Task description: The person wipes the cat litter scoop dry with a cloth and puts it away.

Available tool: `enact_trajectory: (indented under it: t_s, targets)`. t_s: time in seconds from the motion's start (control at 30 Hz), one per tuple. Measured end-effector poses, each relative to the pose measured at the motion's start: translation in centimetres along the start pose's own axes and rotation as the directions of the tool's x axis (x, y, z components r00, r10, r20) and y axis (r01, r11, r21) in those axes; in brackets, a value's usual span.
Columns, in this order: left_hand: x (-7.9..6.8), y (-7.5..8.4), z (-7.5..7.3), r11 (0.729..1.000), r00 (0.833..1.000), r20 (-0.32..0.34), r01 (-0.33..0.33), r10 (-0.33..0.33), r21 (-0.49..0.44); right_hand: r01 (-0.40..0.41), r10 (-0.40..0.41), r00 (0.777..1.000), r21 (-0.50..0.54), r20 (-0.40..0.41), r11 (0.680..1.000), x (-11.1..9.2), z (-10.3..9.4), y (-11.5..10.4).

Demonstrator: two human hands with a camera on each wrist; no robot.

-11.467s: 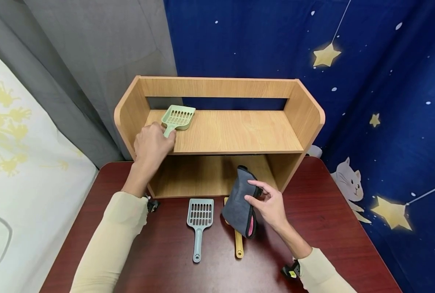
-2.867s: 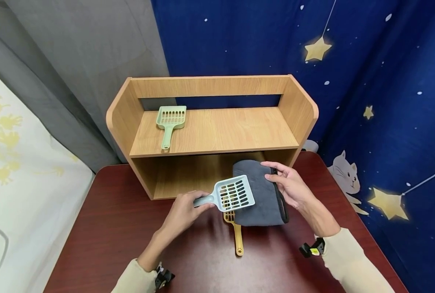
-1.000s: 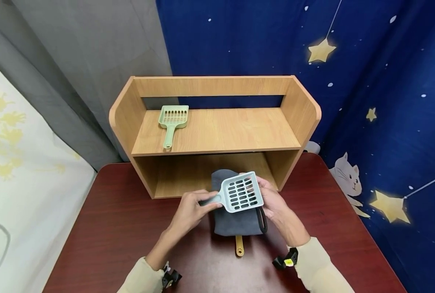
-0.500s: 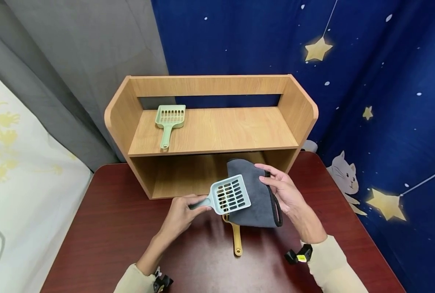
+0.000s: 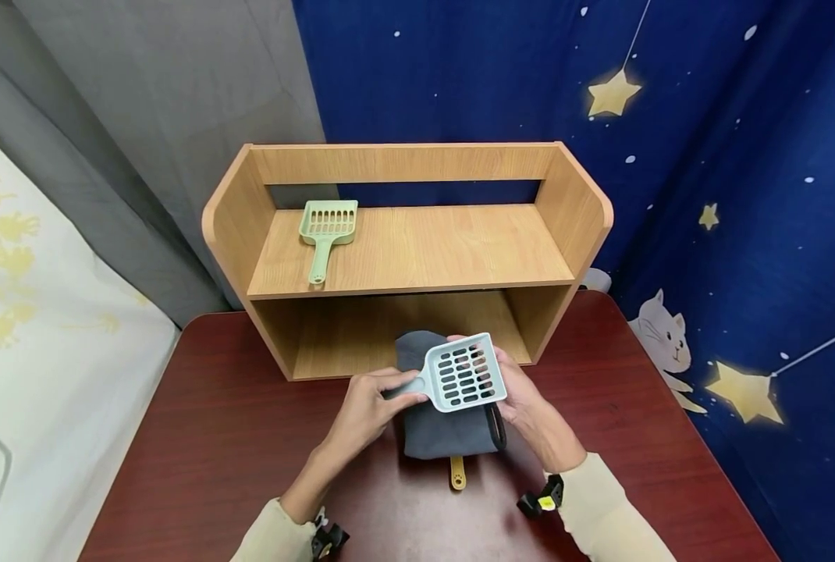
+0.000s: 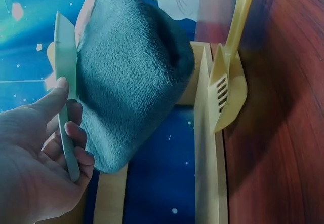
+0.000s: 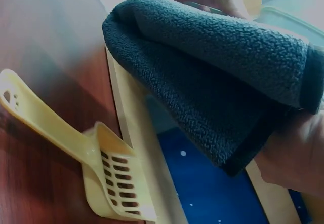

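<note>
My left hand (image 5: 363, 406) pinches the handle of a pale blue litter scoop (image 5: 465, 373), its slotted head held up to the right. In the left wrist view, that scoop (image 6: 66, 57) is seen edge-on beside a cloth. My right hand (image 5: 533, 414) grips this folded dark grey, dark-edged cloth (image 5: 445, 435) behind the scoop; the scoop's head hides part of the fingers. The right wrist view shows the cloth's (image 7: 212, 57) fluffy fold. Under it on the table lies a yellow litter scoop (image 7: 66, 135), with only its handle end (image 5: 457, 473) showing from above.
A two-tier wooden shelf (image 5: 445, 242) stands at the back of the dark red table (image 5: 235, 437). On its upper board, at the left, lies a green litter scoop (image 5: 328, 230). Grey and blue curtains (image 5: 460, 70) hang behind.
Earlier, the left hand was at the green scoop on the shelf and the blue scoop lay on the table; now the left hand holds it. The cloth has just swung left behind the blue scoop.
</note>
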State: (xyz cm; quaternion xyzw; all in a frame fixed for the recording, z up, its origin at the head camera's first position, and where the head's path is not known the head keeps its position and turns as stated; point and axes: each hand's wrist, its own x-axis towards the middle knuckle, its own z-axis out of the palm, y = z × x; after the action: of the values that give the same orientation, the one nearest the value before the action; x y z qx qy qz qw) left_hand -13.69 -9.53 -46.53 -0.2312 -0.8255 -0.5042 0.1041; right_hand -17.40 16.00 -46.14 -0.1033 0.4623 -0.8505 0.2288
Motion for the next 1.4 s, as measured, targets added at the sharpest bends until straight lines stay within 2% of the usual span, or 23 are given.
enact_trajectory:
  t_s: [0.13,0.3,0.5,0.63,0.77,0.83,0.9,0.93,1.03,1.1,1.13,1.17,1.23,1.3,1.37,1.4]
  targets:
    - [0.0,0.0,-0.2,1.000,1.000,0.010,-0.019,0.019,0.022,-0.009,0.009,1.000,-0.004,-0.007,1.000,-0.1,-0.2,-0.1]
    - [-0.4,-0.5,-1.1,0.995,1.000,-0.008,0.009,-0.008,0.101,-0.010,0.010,0.997,0.006,-0.071,1.000,-0.7,-1.0,-1.5]
    - [-0.9,-1.3,-2.5,0.983,0.999,-0.022,0.039,-0.036,0.177,0.033,-0.029,0.991,0.035,-0.129,0.999,-1.8,-1.9,-3.4]
    - [-1.3,-1.6,-3.1,0.975,0.998,-0.010,0.064,-0.063,0.215,0.077,-0.081,0.986,-0.032,-0.148,0.997,-2.5,-1.9,-4.2]
    - [-1.4,-1.8,-3.5,0.963,0.996,-0.009,0.091,-0.092,0.252,0.145,-0.177,0.972,-0.203,-0.154,0.968,-3.0,-1.4,-4.5]
    - [-1.4,-1.8,-3.7,0.956,0.995,-0.013,0.099,-0.099,0.276,0.175,-0.234,0.960,-0.328,-0.151,0.928,-3.3,-1.0,-4.7]
    - [-1.4,-1.8,-3.9,0.949,0.994,-0.016,0.106,-0.106,0.298,0.202,-0.296,0.946,-0.477,-0.131,0.855,-3.6,-0.5,-4.8]
    - [-1.4,-1.8,-3.9,0.945,0.994,-0.017,0.110,-0.110,0.307,0.214,-0.327,0.938,-0.552,-0.114,0.806,-3.7,-0.3,-4.8]
    - [-1.4,-1.7,-4.1,0.936,0.992,-0.018,0.127,-0.128,0.328,0.254,-0.412,0.910,-0.737,-0.036,0.626,-3.8,0.6,-4.7]
    - [-1.2,-1.6,-4.0,0.935,0.991,-0.013,0.132,-0.135,0.329,0.265,-0.438,0.899,-0.796,0.000,0.545,-3.7,1.2,-4.5]
    - [-1.1,-1.6,-3.9,0.936,0.991,-0.010,0.131,-0.135,0.327,0.268,-0.445,0.896,-0.812,0.011,0.519,-3.6,1.5,-4.3]
    - [-1.0,-1.5,-3.7,0.937,0.991,-0.006,0.128,-0.133,0.326,0.269,-0.444,0.896,-0.817,0.019,0.509,-3.4,1.8,-4.1]
    - [-0.7,-1.3,-3.3,0.940,0.991,0.001,0.126,-0.134,0.318,0.262,-0.433,0.901,-0.821,0.020,0.508,-2.9,2.4,-3.6]
    - [-0.6,-1.0,-2.8,0.942,0.991,0.001,0.125,-0.132,0.312,0.245,-0.424,0.906,-0.836,0.016,0.491,-2.3,2.9,-2.9]
    - [-0.5,-0.8,-2.3,0.943,0.991,0.000,0.129,-0.135,0.307,0.220,-0.419,0.908,-0.864,0.012,0.453,-1.6,3.4,-2.1]
    - [-0.4,-0.7,-2.0,0.943,0.991,-0.004,0.132,-0.137,0.307,0.207,-0.419,0.908,-0.883,0.013,0.421,-1.2,3.6,-1.7]
